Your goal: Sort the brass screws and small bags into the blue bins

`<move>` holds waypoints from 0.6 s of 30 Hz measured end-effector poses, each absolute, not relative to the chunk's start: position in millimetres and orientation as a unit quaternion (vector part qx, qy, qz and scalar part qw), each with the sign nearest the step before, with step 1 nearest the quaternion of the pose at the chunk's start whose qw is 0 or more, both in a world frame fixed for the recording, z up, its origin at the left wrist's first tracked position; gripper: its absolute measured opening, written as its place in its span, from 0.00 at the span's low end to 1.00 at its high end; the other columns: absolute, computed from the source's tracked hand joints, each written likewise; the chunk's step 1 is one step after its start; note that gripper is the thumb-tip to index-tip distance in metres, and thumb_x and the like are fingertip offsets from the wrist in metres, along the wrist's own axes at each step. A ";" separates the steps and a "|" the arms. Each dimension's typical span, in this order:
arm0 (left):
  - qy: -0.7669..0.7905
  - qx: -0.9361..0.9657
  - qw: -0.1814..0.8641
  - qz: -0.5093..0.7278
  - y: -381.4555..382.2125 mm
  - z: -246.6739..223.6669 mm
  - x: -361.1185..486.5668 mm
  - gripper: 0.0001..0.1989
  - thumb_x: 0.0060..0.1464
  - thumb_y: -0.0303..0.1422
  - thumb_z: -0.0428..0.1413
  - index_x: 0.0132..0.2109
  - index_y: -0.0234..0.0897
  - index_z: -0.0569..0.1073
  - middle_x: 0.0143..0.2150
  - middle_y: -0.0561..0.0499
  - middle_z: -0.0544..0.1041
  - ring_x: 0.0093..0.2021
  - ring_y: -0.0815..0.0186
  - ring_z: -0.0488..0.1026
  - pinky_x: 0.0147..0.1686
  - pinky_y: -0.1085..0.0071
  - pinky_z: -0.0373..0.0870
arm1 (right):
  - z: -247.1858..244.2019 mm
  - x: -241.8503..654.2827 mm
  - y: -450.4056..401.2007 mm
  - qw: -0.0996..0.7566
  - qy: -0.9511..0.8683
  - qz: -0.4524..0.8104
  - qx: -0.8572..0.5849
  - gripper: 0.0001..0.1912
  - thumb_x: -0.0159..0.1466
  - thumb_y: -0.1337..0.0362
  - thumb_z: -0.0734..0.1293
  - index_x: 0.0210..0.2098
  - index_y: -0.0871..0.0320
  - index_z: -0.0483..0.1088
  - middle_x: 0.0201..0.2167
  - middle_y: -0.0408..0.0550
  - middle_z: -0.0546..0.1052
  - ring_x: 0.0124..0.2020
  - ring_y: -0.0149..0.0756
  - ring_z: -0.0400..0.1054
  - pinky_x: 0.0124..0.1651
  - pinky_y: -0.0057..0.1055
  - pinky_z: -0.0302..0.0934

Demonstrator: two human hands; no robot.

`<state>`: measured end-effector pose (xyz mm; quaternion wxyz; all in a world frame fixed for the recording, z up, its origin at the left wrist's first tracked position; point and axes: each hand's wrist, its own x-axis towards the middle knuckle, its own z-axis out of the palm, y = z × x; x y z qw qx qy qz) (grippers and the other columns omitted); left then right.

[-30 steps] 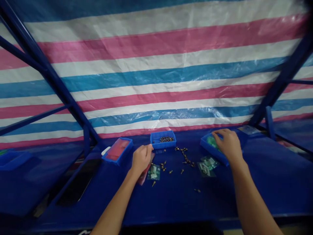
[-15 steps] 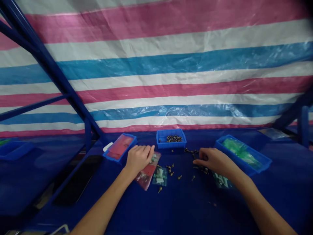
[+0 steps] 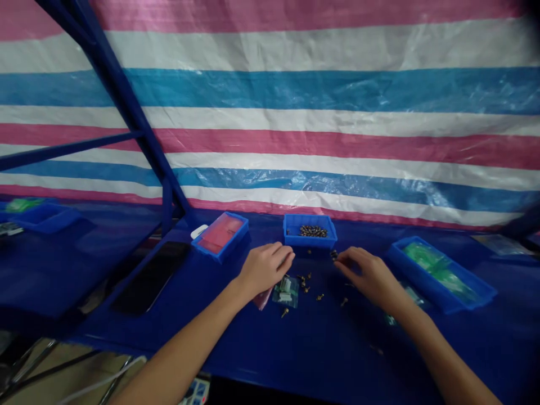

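My left hand (image 3: pixel 265 269), its fingers curled together, is closed over a red plastic bag (image 3: pixel 262 299) and hides most of it. Beside it lies a small clear bag (image 3: pixel 286 291) of pale parts. My right hand (image 3: pixel 366 274) pinches at a dark, brass-toned screw (image 3: pixel 334 255) by its fingertips; some of that grip is hidden. Several loose screws (image 3: pixel 306 289) are scattered on the blue table between my hands. Partly under my right forearm is another small bag (image 3: pixel 415 295) of parts.
Ahead stands a blue bin (image 3: pixel 310 242) holding many screws. A blue bin (image 3: pixel 220 256) with red bags is at the left, a bin (image 3: pixel 472 304) with green bags at the right. A black phone-like slab (image 3: pixel 152 278) lies left, near a slanted blue frame post (image 3: pixel 139 121).
The camera view has shifted, showing more of the table's front edge. My left hand has moved right over the red bag. My right hand has moved toward the screw bin, fingertips at a screw.
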<state>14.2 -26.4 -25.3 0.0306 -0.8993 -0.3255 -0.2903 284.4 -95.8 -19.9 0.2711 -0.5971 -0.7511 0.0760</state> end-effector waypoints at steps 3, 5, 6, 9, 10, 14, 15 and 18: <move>-0.298 -0.916 -0.011 -0.270 -33.7 -26.7 19.0 0.17 0.66 0.42 0.46 0.52 0.39 0.72 0.42 0.47 0.78 0.40 0.63 0.76 0.41 0.69 0.69 | -13.3 251.7 -93.2 0.288 -0.793 0.109 -0.526 0.04 0.66 0.65 0.63 0.38 0.54 0.70 0.36 0.47 0.75 0.37 0.38 0.70 0.41 0.34 0.64; -0.293 -0.917 -0.020 -0.269 -35.9 -27.5 21.2 0.18 0.65 0.44 0.48 0.53 0.38 0.71 0.43 0.47 0.77 0.41 0.61 0.76 0.42 0.68 0.70 | -5.7 237.5 -85.0 0.288 -0.816 0.101 -0.491 0.04 0.65 0.66 0.63 0.37 0.54 0.70 0.36 0.47 0.75 0.38 0.38 0.69 0.42 0.34 0.64; -0.296 -0.915 -0.022 -0.274 -35.8 -27.4 21.5 0.18 0.65 0.43 0.48 0.53 0.38 0.71 0.43 0.47 0.77 0.42 0.61 0.76 0.43 0.68 0.70 | -1.1 234.4 -78.3 0.293 -0.819 0.088 -0.485 0.03 0.65 0.67 0.63 0.37 0.55 0.70 0.35 0.47 0.75 0.38 0.38 0.69 0.42 0.34 0.64; -0.333 -0.897 -0.021 -0.290 -30.8 -25.5 18.1 0.15 0.67 0.39 0.46 0.52 0.38 0.71 0.44 0.46 0.76 0.44 0.61 0.75 0.46 0.66 0.69 | 12.3 239.4 -51.7 0.316 -0.794 0.027 -0.519 0.03 0.65 0.66 0.64 0.36 0.56 0.70 0.33 0.48 0.75 0.37 0.38 0.68 0.41 0.34 0.63; -0.352 -0.890 -0.020 -0.288 -27.9 -24.7 15.8 0.14 0.67 0.38 0.45 0.51 0.38 0.71 0.43 0.47 0.76 0.44 0.61 0.74 0.45 0.66 0.69 | 15.3 243.7 -43.2 0.314 -0.782 0.008 -0.538 0.04 0.65 0.65 0.64 0.36 0.56 0.70 0.33 0.48 0.75 0.37 0.39 0.68 0.41 0.34 0.62; -0.430 -0.862 -0.016 -0.270 -14.7 -25.5 5.5 0.11 0.64 0.37 0.49 0.48 0.40 0.71 0.45 0.47 0.75 0.46 0.59 0.72 0.42 0.67 0.69 | 10.9 251.9 -31.3 0.272 -0.788 0.013 -0.553 0.08 0.66 0.65 0.64 0.44 0.57 0.71 0.36 0.48 0.75 0.37 0.39 0.69 0.40 0.34 0.63; -0.446 -0.853 -0.019 -0.269 -11.6 -27.1 3.3 0.11 0.63 0.38 0.51 0.48 0.40 0.71 0.46 0.47 0.74 0.47 0.58 0.71 0.42 0.67 0.69 | 5.5 249.8 -35.0 0.270 -0.797 0.026 -0.540 0.10 0.66 0.65 0.64 0.46 0.57 0.71 0.37 0.48 0.76 0.38 0.38 0.70 0.42 0.34 0.63; -0.475 -0.840 -0.047 -0.257 -3.7 -33.6 -2.5 0.17 0.57 0.45 0.56 0.48 0.40 0.72 0.46 0.46 0.73 0.48 0.55 0.70 0.44 0.63 0.69 | -15.6 237.7 -54.7 0.256 -0.827 0.064 -0.496 0.09 0.68 0.63 0.62 0.45 0.55 0.72 0.39 0.48 0.76 0.42 0.38 0.70 0.45 0.34 0.64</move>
